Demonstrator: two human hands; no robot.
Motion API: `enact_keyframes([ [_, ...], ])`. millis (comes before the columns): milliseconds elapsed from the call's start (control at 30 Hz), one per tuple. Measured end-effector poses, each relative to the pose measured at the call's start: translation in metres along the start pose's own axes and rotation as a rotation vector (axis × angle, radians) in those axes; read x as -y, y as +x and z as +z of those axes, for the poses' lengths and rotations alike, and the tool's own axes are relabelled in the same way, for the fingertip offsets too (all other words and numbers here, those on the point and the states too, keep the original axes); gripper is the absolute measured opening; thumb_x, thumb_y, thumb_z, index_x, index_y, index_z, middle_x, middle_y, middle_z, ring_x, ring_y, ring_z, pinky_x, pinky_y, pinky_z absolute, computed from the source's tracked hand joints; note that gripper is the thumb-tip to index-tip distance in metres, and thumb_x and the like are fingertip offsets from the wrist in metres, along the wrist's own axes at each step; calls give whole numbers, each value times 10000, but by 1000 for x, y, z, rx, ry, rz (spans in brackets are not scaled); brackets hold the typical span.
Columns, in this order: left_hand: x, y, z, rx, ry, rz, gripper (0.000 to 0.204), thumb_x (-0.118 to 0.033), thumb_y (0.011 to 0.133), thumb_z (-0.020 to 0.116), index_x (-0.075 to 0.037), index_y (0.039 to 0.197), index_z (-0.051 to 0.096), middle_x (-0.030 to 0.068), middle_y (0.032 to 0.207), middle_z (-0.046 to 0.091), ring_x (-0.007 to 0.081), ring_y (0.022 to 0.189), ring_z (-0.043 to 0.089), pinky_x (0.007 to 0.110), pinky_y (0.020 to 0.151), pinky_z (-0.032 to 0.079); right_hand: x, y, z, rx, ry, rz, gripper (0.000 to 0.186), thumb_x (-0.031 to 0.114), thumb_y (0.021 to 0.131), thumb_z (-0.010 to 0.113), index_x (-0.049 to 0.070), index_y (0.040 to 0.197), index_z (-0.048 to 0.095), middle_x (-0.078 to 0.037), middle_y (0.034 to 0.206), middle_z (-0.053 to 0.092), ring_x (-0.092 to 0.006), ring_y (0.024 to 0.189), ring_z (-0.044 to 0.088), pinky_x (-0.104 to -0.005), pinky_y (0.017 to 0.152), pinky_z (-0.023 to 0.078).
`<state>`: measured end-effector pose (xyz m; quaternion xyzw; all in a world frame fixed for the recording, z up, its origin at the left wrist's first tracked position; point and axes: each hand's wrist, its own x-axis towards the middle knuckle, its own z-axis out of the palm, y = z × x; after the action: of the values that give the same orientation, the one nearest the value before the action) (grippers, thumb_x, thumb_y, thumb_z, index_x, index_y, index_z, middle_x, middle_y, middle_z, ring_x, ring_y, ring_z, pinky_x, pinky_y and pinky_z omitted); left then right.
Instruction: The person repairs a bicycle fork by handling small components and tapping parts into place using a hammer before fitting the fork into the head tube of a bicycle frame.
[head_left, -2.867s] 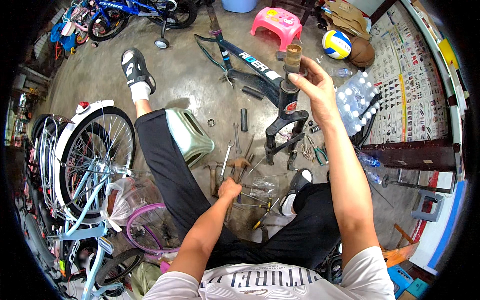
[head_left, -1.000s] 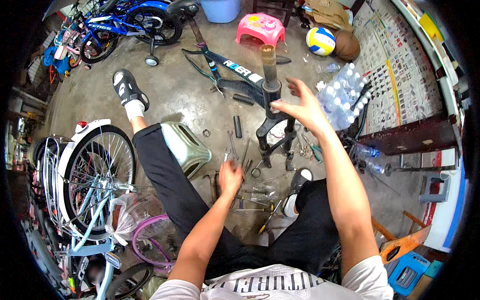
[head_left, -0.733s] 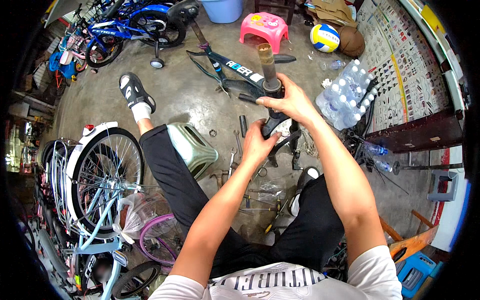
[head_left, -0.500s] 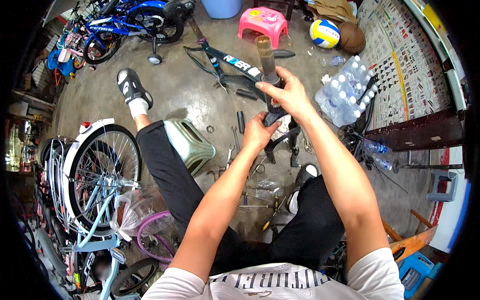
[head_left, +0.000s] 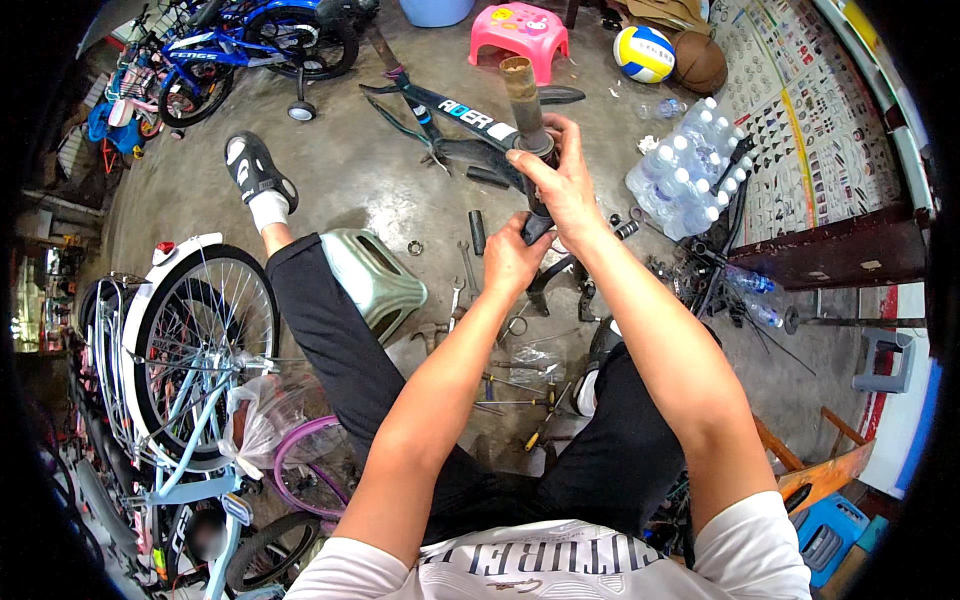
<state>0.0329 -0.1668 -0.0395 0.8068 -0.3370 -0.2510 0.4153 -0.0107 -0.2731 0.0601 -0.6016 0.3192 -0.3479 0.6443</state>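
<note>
A dark bicycle frame [head_left: 450, 108] with white and blue lettering slants across the floor in front of me. From its near end a bare, rusty-brown tube [head_left: 523, 95] sticks up through a dark collar. My right hand [head_left: 570, 190] is closed around the frame's near end just below that collar, thumb on the near side. Lower down, my left hand [head_left: 512, 256] grips a dark part at the tube's lower end, probably the fork; the fingers hide some of it. Dark fork-like legs show beneath my hands.
Wrenches [head_left: 457, 290], a short black tube [head_left: 477, 232] and screwdrivers [head_left: 548, 418] lie on the floor between my legs. A pale green stool [head_left: 375, 280] is by my left knee. Bottled water packs [head_left: 685, 175] stand right, a pink stool [head_left: 520, 38] ahead, bicycles [head_left: 205, 350] left.
The rusty tube and the frame's near end have shifted slightly left and away from me, with both hands still on them. My right foot has moved slightly.
</note>
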Motion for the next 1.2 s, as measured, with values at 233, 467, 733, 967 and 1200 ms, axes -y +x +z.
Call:
enact_keyframes([
  [233,-4,-2,0,-1,-18,-1,523,-328,821,835,21,1187,701,220,902,762,377,893,759,447,820,570,-9,4,-6,-22,-91,-60,606,262,846,778,88,1337,468,-108,1199,579,-188,1020,552,-345,886,444],
  [467,0,-11,-14,85,-41,25,683,-317,829,843,27,1365,596,238,1148,730,338,1062,720,434,913,555,-5,4,1,-20,-154,-79,603,292,830,765,57,1308,481,-170,1242,598,-260,1148,582,-390,1013,463],
  [733,147,-66,-39,-154,-369,-365,486,-272,999,698,28,1358,569,99,1093,708,167,899,664,328,785,537,-28,14,-16,-4,-150,-213,628,393,837,795,60,1292,518,-126,1185,619,-230,1088,583,-363,918,486],
  [967,253,-172,31,119,201,-611,288,-243,927,655,-35,1104,745,190,1046,769,361,925,739,420,816,564,4,6,-9,132,-73,2,501,328,921,743,126,1301,487,-32,1003,604,-104,653,530,-263,567,452],
  [1200,228,-218,66,766,642,-583,354,-325,930,668,-111,1199,752,193,1242,730,380,1167,696,495,973,568,6,5,-16,127,-127,3,519,326,912,730,101,1312,486,-39,1022,585,-102,709,526,-260,608,438],
])
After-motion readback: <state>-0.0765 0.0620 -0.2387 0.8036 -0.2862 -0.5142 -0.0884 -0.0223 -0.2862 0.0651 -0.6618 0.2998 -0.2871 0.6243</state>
